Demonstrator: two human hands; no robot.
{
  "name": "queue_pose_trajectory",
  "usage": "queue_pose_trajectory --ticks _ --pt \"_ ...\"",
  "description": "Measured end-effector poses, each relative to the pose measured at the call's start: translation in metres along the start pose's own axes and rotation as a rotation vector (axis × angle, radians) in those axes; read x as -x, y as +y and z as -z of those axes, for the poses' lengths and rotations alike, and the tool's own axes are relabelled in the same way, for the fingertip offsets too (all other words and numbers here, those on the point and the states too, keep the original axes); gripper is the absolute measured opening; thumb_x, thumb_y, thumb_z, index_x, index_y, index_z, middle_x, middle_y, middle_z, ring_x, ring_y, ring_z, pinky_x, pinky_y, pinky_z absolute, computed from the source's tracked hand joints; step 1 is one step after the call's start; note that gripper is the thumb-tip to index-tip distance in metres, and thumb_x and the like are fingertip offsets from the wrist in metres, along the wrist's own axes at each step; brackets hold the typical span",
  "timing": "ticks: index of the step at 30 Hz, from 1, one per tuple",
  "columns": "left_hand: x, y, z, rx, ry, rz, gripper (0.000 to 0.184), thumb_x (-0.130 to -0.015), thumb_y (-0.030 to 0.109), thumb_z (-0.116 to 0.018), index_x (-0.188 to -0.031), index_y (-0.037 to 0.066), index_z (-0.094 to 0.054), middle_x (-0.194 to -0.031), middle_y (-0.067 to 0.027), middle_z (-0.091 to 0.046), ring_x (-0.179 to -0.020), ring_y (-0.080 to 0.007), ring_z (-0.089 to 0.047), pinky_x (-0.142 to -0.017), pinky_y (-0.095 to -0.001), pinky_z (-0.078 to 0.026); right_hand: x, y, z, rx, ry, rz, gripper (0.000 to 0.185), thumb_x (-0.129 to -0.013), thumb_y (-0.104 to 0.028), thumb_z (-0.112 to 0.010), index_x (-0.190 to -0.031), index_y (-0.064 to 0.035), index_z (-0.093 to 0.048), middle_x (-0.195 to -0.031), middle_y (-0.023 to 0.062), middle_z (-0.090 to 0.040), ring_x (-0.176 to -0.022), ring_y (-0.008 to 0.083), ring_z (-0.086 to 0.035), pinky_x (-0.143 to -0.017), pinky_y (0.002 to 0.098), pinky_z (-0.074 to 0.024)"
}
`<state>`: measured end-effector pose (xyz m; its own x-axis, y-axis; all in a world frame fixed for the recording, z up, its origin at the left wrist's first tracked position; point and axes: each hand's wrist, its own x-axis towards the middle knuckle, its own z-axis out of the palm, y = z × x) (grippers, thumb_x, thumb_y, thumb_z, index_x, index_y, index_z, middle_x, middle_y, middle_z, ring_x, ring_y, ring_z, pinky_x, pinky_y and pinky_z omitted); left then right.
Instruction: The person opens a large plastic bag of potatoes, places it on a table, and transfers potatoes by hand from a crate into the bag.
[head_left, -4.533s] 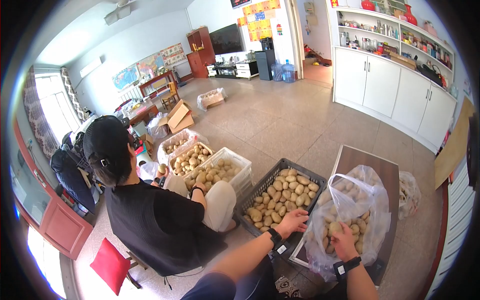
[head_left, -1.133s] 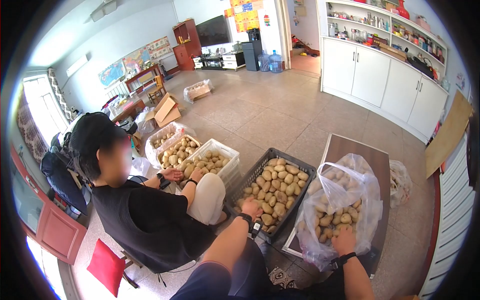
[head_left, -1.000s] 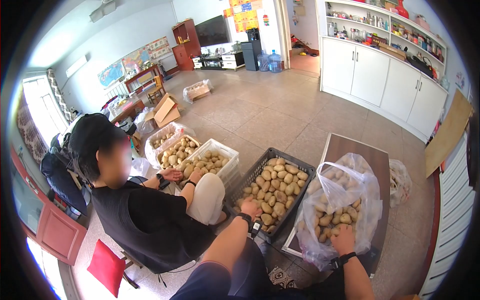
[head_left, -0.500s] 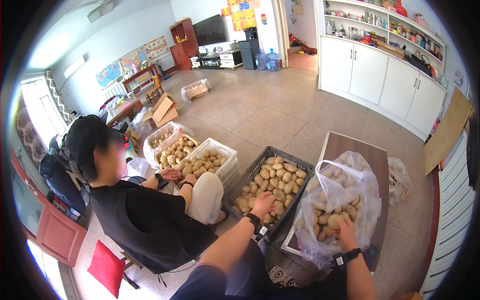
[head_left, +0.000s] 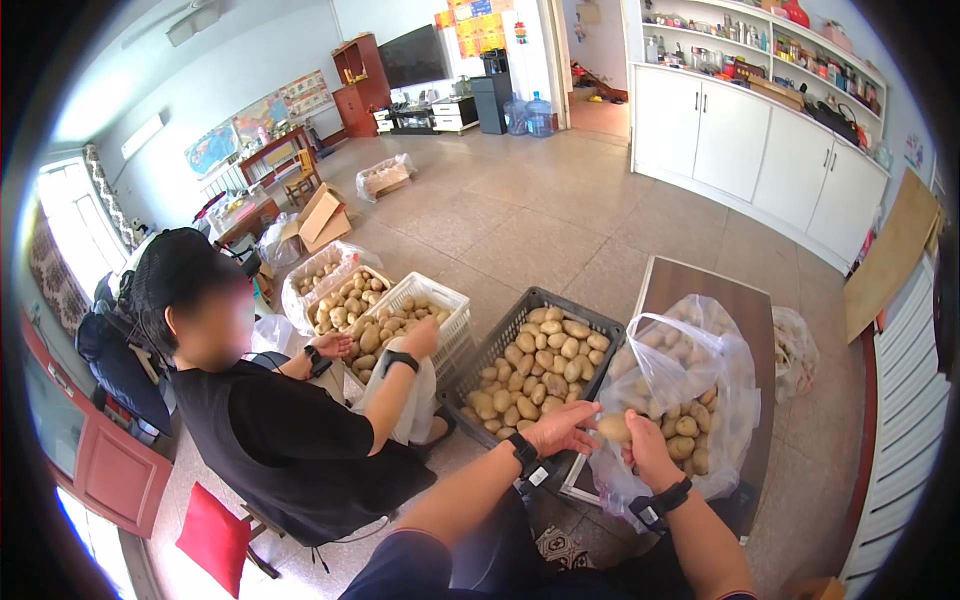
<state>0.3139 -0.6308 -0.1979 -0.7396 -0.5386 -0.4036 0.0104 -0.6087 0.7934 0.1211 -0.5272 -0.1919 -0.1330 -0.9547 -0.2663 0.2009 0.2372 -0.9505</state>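
Observation:
My right hand [head_left: 652,455] is closed around a potato [head_left: 613,428], held over the near left side of a clear plastic bag [head_left: 735,385]. More potatoes [head_left: 685,428] lie inside that bag. My left hand [head_left: 562,428] has its fingers stretched out and apart, right beside the held potato; I cannot tell whether they touch it. Below and beyond this hand stands a dark grey plastic crate [head_left: 612,335] with many potatoes [head_left: 545,350] in it. Black bands are on both my wrists.
At left sits a person [head_left: 290,430] in black, one hand [head_left: 420,338] over a white crate [head_left: 455,312] of potatoes. The bag rests on a dark brown board [head_left: 700,280]. Another bag [head_left: 793,350] lies beyond it. A red cushion [head_left: 215,535] is at lower left.
My left hand has moved from over the dark crate toward the bag. My right hand has brought the potato up and left to meet it. The seated person's hand has risen.

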Motion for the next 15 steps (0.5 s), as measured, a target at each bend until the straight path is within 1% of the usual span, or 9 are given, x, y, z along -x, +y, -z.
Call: queue_pose_trajectory --ticks 1,2,3,5,7,8,12,14,15 --pt "0.002 0.002 -0.002 0.026 -0.073 0.028 0.054 -0.095 0.044 -0.06 -0.133 0.008 -0.047 -0.114 -0.0105 -0.059 -0.08 -0.021 -0.067 -0.067 -0.0317 -0.056 0.002 -0.001 -0.006 0.032 -0.031 -0.012 0.041 -0.1 -0.045 -0.048 -0.093 -0.0069 -0.059 -0.064 -0.0007 -0.049 -0.047 0.009 -0.043 -0.042 0.0252 -0.0344" --pt "0.003 0.003 -0.004 0.052 -0.146 0.056 0.051 -0.096 0.043 -0.058 -0.132 0.008 -0.047 -0.111 -0.0093 -0.061 -0.081 -0.0199 -0.067 -0.067 -0.0311 -0.056 0.001 0.0 -0.011 0.031 -0.029 -0.014 0.041 -0.1 -0.045 -0.048 -0.093 -0.0069 -0.059 -0.064 -0.0007 -0.049 -0.047 0.009 -0.043 -0.042 0.0252 -0.0344" --pt "0.004 0.003 -0.005 0.054 -0.147 0.059 0.051 -0.096 0.043 -0.058 -0.132 0.008 -0.047 -0.111 -0.0093 -0.061 -0.081 -0.0199 -0.067 -0.067 -0.0311 -0.056 -0.001 0.004 -0.015 0.079 -0.003 -0.002 0.04 -0.101 -0.044 -0.048 -0.094 -0.006 -0.058 -0.064 -0.0007 -0.048 -0.047 0.0088 -0.042 -0.041 0.0249 -0.0336" --pt "0.003 0.0 -0.008 0.023 -0.177 0.079 0.049 -0.094 0.045 -0.061 -0.126 0.009 -0.05 -0.104 -0.0086 -0.063 -0.077 -0.0201 -0.067 -0.067 -0.0322 -0.056 -0.006 0.013 -0.016 0.126 0.027 0.003 0.04 -0.101 -0.043 -0.048 -0.094 -0.0052 -0.057 -0.063 -0.0007 -0.047 -0.046 0.0086 -0.042 -0.041 0.0246 -0.0328" --pt "0.003 -0.001 -0.007 0.004 -0.175 0.069 0.047 -0.094 0.043 -0.062 -0.124 0.008 -0.05 -0.102 -0.0077 -0.064 -0.077 -0.0195 -0.067 -0.066 -0.0319 -0.056 -0.007 0.022 -0.015 0.223 0.028 0.132 0.04 -0.101 -0.038 -0.05 -0.097 0.0007 -0.059 -0.066 0.0017 -0.054 -0.054 0.0099 -0.048 -0.05 0.0271 -0.0383" --pt "0.002 -0.001 -0.007 -0.019 -0.171 0.054 0.045 -0.094 0.041 -0.063 -0.123 0.008 -0.05 -0.1 -0.0068 -0.064 -0.076 -0.0189 -0.066 -0.065 -0.0315 -0.056 -0.007 0.025 -0.014 0.224 0.03 0.127 0.04 -0.101 -0.038 -0.05 -0.097 0.0007 -0.059 -0.066 0.0017 -0.054 -0.054 0.0099 -0.048 -0.05 0.0271 -0.0383" --pt "-0.002 -0.002 0.0 -0.016 -0.18 0.042 0.045 -0.093 0.038 -0.065 -0.122 0.007 -0.05 -0.1 -0.0069 -0.064 -0.075 -0.0184 -0.066 -0.063 -0.0309 -0.056 -0.004 0.023 -0.014 0.333 0.054 0.213 0.034 -0.1 -0.032 -0.051 -0.099 0.0007 -0.059 -0.066 0.0039 -0.056 -0.057 0.0116 -0.052 -0.053 0.0295 -0.0412" --pt "-0.004 -0.004 0.003 -0.008 -0.138 0.021 0.045 -0.093 0.036 -0.066 -0.124 0.008 -0.05 -0.1 -0.0071 -0.064 -0.075 -0.0182 -0.066 -0.062 -0.0304 -0.056 -0.002 0.023 -0.012 0.364 0.073 0.238 0.032 -0.1 -0.03 -0.051 -0.1 0.0003 -0.059 -0.066 0.0043 -0.056 -0.057 0.0117 -0.052 -0.053 0.03 -0.0414" --pt "-0.005 -0.005 0.005 -0.007 -0.136 0.021 0.045 -0.093 0.036 -0.066 -0.124 0.008 -0.05 -0.1 -0.0071 -0.064 -0.075 -0.0182 -0.066 -0.062 -0.0304 -0.056 -0.001 0.024 -0.008 0.403 0.087 0.263 0.029 -0.1 -0.029 -0.052 -0.104 -0.0009 -0.058 -0.069 0.0033 -0.057 -0.058 0.0107 -0.052 -0.053 0.0283 -0.0416"
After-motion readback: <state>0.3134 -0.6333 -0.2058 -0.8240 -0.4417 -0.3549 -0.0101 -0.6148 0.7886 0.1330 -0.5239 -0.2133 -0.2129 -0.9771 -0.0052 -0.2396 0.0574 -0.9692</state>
